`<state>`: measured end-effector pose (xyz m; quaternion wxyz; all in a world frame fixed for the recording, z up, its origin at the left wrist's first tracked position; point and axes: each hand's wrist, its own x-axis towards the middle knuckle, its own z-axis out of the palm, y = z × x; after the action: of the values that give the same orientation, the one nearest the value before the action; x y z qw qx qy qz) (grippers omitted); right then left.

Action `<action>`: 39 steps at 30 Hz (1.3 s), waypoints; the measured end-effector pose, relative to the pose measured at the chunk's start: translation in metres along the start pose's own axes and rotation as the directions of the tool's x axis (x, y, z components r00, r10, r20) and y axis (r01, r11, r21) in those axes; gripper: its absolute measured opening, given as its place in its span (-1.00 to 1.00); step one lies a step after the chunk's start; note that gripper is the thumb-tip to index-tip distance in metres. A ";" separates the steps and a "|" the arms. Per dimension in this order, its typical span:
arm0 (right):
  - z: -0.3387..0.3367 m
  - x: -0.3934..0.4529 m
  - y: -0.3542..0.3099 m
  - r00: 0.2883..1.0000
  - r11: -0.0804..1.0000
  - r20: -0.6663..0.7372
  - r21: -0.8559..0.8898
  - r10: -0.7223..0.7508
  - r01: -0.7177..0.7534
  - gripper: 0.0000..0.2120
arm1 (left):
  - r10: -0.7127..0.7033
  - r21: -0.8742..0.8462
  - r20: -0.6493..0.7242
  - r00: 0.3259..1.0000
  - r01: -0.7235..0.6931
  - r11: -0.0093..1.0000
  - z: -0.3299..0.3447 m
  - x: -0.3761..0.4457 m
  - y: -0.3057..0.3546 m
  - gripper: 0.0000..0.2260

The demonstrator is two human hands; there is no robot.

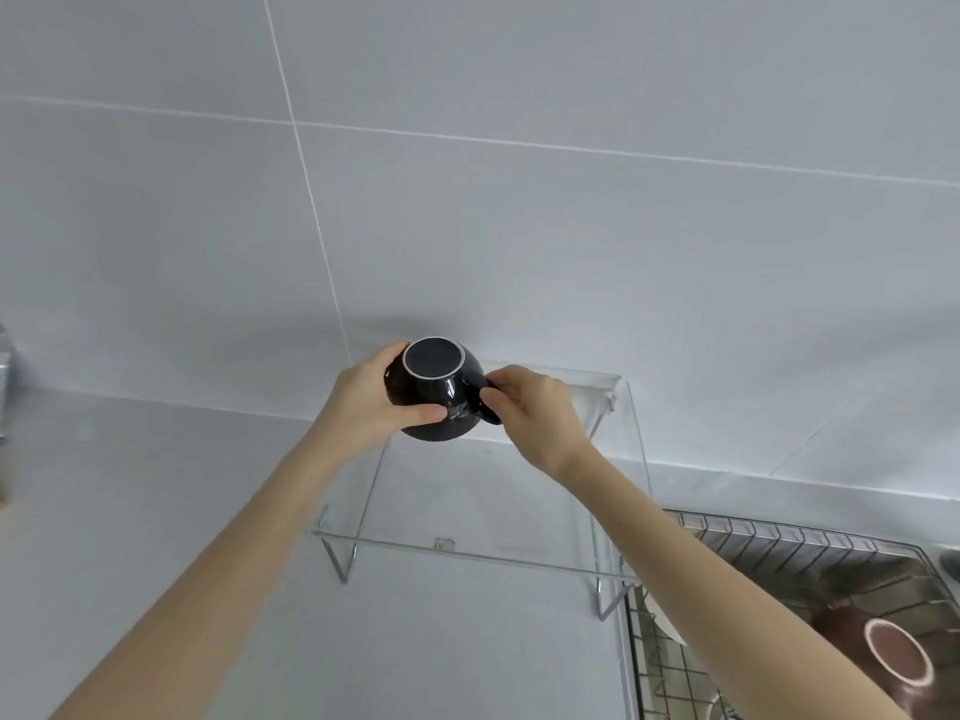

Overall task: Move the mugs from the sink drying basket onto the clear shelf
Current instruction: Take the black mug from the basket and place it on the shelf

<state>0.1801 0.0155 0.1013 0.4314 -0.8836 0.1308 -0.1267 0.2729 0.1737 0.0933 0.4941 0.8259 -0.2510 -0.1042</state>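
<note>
A round black mug [435, 389] is held upside down, base toward me, above the back left part of the clear shelf [467, 491]. My left hand [371, 402] wraps its left side, thumb across the front. My right hand [535, 413] pinches its handle on the right. A brown mug [893, 657] lies upside down in the wire drying basket [779, 543] at the lower right. Whether the black mug touches the shelf I cannot tell.
The clear shelf stands on thin metal legs on a pale grey counter [156, 485], against a grey tiled wall [467, 200]. A white plate edge [662, 618] shows in the basket under my right forearm. A shiny object [6, 376] sits at the far left edge.
</note>
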 end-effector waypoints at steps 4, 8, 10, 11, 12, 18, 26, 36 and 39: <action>0.016 0.013 0.003 1.000 1.000 0.022 0.007 0.005 -0.005 -0.84 | -0.028 -0.010 -0.019 0.999 0.028 1.000 -0.005 0.007 -0.015 -0.31; 0.028 0.020 0.008 0.999 0.999 0.027 0.028 0.017 -0.018 -0.84 | -0.047 -0.002 -0.025 0.999 0.047 0.999 -0.007 0.011 -0.024 -0.31; 0.030 0.023 0.010 0.999 0.999 0.027 0.033 0.019 -0.020 -0.85 | -0.047 0.003 -0.025 0.999 0.047 0.999 -0.006 0.013 -0.027 -0.32; 0.032 0.024 0.012 0.999 0.999 0.029 0.037 0.023 -0.024 -0.84 | -0.048 0.006 -0.026 0.999 0.048 0.999 -0.005 0.014 -0.029 -0.34; 0.033 0.025 0.013 0.999 0.999 0.031 0.040 0.028 -0.030 -0.84 | -0.048 0.010 -0.031 0.998 0.048 0.999 -0.004 0.014 -0.030 -0.36; 0.038 0.029 0.016 0.998 0.996 0.039 0.074 0.052 -0.054 -0.84 | -0.040 0.074 -0.039 0.998 0.043 0.996 -0.005 0.018 -0.029 -0.39; 0.042 0.028 0.017 0.997 0.993 0.062 0.111 0.037 -0.044 -0.83 | -0.075 0.077 -0.036 0.997 0.078 0.994 -0.008 0.019 -0.033 -0.35; 0.012 0.016 0.012 0.986 0.987 0.159 0.148 0.045 -0.069 -0.47 | -0.044 0.374 -0.011 0.999 0.045 0.926 0.013 0.011 0.007 -0.12; -0.020 -0.001 0.010 0.995 0.978 0.089 0.203 0.036 -0.053 -0.52 | 0.074 0.372 0.052 0.996 -0.088 0.924 0.038 -0.004 0.037 -0.11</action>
<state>0.1712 -0.0044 0.1054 0.5281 -0.8358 0.1183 -0.0923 0.2422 0.1319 0.1062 0.3269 0.8916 -0.3093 -0.0493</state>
